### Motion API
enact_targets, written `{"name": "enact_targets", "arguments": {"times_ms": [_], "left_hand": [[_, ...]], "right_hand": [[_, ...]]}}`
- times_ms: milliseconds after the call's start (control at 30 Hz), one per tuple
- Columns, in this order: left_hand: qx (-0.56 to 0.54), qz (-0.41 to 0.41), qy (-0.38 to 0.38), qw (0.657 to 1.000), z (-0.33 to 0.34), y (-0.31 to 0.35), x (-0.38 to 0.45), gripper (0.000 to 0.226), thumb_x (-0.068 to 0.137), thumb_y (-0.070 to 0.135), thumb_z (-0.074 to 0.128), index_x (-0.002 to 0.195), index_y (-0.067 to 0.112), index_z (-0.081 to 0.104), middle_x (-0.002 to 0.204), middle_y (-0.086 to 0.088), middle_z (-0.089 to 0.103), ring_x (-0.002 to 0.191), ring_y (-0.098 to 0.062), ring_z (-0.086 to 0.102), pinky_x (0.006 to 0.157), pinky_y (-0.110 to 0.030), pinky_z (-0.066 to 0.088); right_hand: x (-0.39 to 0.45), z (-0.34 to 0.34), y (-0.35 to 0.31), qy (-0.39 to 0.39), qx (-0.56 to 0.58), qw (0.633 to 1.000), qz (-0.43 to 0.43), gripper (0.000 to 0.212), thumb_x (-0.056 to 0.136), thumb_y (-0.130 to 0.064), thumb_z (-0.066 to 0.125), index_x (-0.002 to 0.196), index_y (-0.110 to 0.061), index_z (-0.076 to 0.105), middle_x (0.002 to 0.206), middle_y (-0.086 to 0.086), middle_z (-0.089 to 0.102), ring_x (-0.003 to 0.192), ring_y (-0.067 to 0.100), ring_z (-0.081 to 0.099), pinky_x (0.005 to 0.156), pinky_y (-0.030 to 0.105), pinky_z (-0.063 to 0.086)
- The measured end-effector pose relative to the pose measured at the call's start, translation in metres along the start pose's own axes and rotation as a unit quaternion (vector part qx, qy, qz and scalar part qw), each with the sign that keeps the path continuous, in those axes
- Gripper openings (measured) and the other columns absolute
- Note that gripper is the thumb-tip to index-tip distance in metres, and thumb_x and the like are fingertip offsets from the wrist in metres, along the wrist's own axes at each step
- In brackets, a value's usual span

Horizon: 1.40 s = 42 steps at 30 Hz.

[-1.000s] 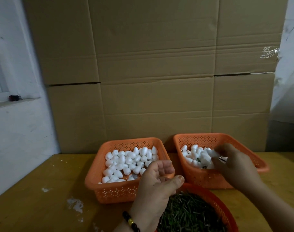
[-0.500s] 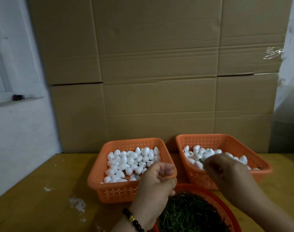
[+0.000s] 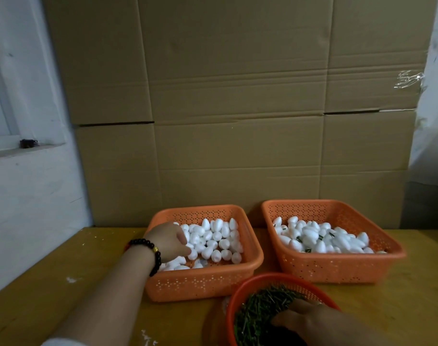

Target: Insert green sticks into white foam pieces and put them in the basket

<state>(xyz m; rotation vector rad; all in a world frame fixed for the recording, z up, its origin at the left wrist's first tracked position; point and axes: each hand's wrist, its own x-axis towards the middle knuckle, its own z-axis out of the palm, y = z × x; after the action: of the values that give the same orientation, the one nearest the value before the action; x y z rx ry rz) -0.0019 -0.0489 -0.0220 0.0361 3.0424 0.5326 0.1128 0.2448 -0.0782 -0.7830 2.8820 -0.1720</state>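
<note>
Left hand: the left hand (image 3: pixel 168 242) is inside the left basket (image 3: pixel 253 260), fingers curled down among the foam pieces (image 3: pixel 214 242). Whether a piece is actually pinched cannot be told; the fingertips are buried in the pile.
Right hand: the right hand (image 3: pixel 303 320) lies over the sticks (image 3: pixel 259 310) in the round bowl (image 3: pixel 240 294), fingers reaching into the heap. Grasp not confirmed; cannot tell if a stick is taken.
Foam stock: plain white egg-shaped pieces, loose, filling the left basket, which sits on the table (image 3: pixel 50 283) just beside the right basket.
Finished stock: the right basket (image 3: pixel 337 268) holds foam pieces with green stubs showing between them; judged to be the assembled ones.
Sticks: short, thin, green, heaped in the bowl nearest the person, in front of both baskets.
Step in hand: judged to be picking up one foam piece and one stick for the next insertion.
Handling, foam: judged very light, soft, easily dented or split. Hold round the broad middle with a gentle pinch, leaving one end free.
Handling, stick: judged stiff, slim, tangled with neighbours. Take near one end, push straight along the axis.
Risk: skewed entry may break out the side.
</note>
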Motion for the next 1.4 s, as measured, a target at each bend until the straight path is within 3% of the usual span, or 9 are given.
{"name": "enact_targets", "arguments": {"times_ms": [100, 300, 500, 633, 900, 1033, 1133, 1233, 1400], "left_hand": [[0.056, -0.018, -0.100, 0.993, 0.001, -0.002, 0.005, 0.032, 0.080, 0.040, 0.071, 0.102, 0.017, 0.069, 0.103, 0.003, 0.058, 0.082, -0.009, 0.058, 0.073, -0.023, 0.051], [0.160, 0.024, -0.184, 0.970, 0.012, 0.006, 0.018, 0.040, 0.091, 0.036, 0.056, 0.131, 0.031, 0.057, 0.132, 0.005, 0.050, 0.111, -0.013, 0.050, 0.090, -0.026, 0.045], [0.181, 0.067, -0.173, 0.966, 0.023, 0.009, 0.027, 0.035, 0.086, 0.046, 0.055, 0.121, 0.049, 0.058, 0.130, 0.008, 0.046, 0.119, -0.019, 0.042, 0.101, -0.039, 0.042], [0.119, 0.084, -0.210, 0.967, 0.022, 0.016, 0.028, 0.039, 0.088, 0.045, 0.057, 0.127, 0.043, 0.056, 0.129, 0.013, 0.054, 0.112, -0.010, 0.050, 0.095, -0.028, 0.043], [0.176, 0.090, -0.161, 0.967, 0.036, 0.034, 0.028, 0.031, 0.098, 0.020, 0.050, 0.127, 0.015, 0.061, 0.133, -0.003, 0.050, 0.110, -0.019, 0.047, 0.082, -0.022, 0.033], [0.152, 0.108, -0.138, 0.973, 0.033, 0.031, 0.027, 0.031, 0.096, 0.026, 0.053, 0.125, 0.023, 0.062, 0.125, 0.001, 0.058, 0.111, -0.019, 0.053, 0.086, -0.027, 0.041], [0.043, 0.110, -0.079, 0.990, 0.027, 0.025, 0.028, 0.030, 0.087, 0.026, 0.058, 0.116, 0.033, 0.063, 0.107, 0.006, 0.060, 0.099, -0.016, 0.058, 0.082, -0.031, 0.051], [-0.201, 0.073, -0.089, 0.973, 0.021, 0.024, 0.024, 0.041, 0.082, 0.001, 0.058, 0.114, 0.025, 0.062, 0.109, -0.004, 0.063, 0.085, -0.017, 0.066, 0.077, -0.035, 0.059], [-0.565, 0.045, -0.140, 0.812, 0.014, 0.033, 0.004, 0.040, 0.084, -0.018, 0.050, 0.116, 0.002, 0.063, 0.101, -0.017, 0.062, 0.066, -0.016, 0.060, 0.058, -0.024, 0.053]], "right_hand": [[0.002, 0.008, 0.001, -0.003, -0.009, 1.000, -0.015, 0.040, 0.099, -0.046, 0.040, 0.138, -0.049, 0.031, 0.137, -0.011, 0.042, 0.134, 0.010, 0.035, 0.112, 0.040, 0.031], [0.007, 0.013, 0.003, 0.032, -0.009, 0.999, -0.007, 0.039, 0.098, -0.050, 0.039, 0.137, -0.049, 0.031, 0.133, -0.013, 0.044, 0.135, 0.009, 0.035, 0.112, 0.038, 0.032], [0.008, 0.012, 0.002, 0.039, -0.002, 0.999, -0.012, 0.040, 0.098, -0.048, 0.041, 0.137, -0.049, 0.032, 0.138, -0.012, 0.042, 0.137, 0.010, 0.033, 0.113, 0.036, 0.030], [0.007, 0.012, -0.001, 0.054, 0.003, 0.998, -0.013, 0.039, 0.098, -0.048, 0.042, 0.136, -0.048, 0.035, 0.133, -0.011, 0.044, 0.133, 0.010, 0.037, 0.109, 0.034, 0.035], [0.003, 0.008, -0.007, 0.082, 0.015, 0.996, -0.008, 0.036, 0.094, -0.052, 0.046, 0.129, -0.047, 0.041, 0.124, -0.015, 0.046, 0.121, 0.006, 0.043, 0.100, 0.026, 0.040], [0.003, 0.004, -0.009, 0.106, 0.024, 0.994, 0.003, 0.031, 0.092, -0.052, 0.048, 0.122, -0.041, 0.050, 0.118, -0.015, 0.050, 0.115, 0.003, 0.047, 0.098, 0.023, 0.042], [0.002, 0.002, -0.011, 0.120, 0.024, 0.992, 0.010, 0.031, 0.093, -0.053, 0.047, 0.119, -0.039, 0.051, 0.119, -0.016, 0.050, 0.113, 0.002, 0.048, 0.095, 0.023, 0.044], [0.001, 0.001, -0.011, 0.131, 0.026, 0.991, 0.019, 0.032, 0.091, -0.054, 0.047, 0.119, -0.038, 0.052, 0.116, -0.020, 0.051, 0.112, -0.001, 0.049, 0.094, 0.020, 0.044], [0.000, -0.001, -0.014, 0.131, 0.028, 0.991, 0.020, 0.030, 0.093, -0.052, 0.048, 0.120, -0.039, 0.053, 0.117, -0.020, 0.052, 0.113, -0.002, 0.048, 0.096, 0.020, 0.043]]}}
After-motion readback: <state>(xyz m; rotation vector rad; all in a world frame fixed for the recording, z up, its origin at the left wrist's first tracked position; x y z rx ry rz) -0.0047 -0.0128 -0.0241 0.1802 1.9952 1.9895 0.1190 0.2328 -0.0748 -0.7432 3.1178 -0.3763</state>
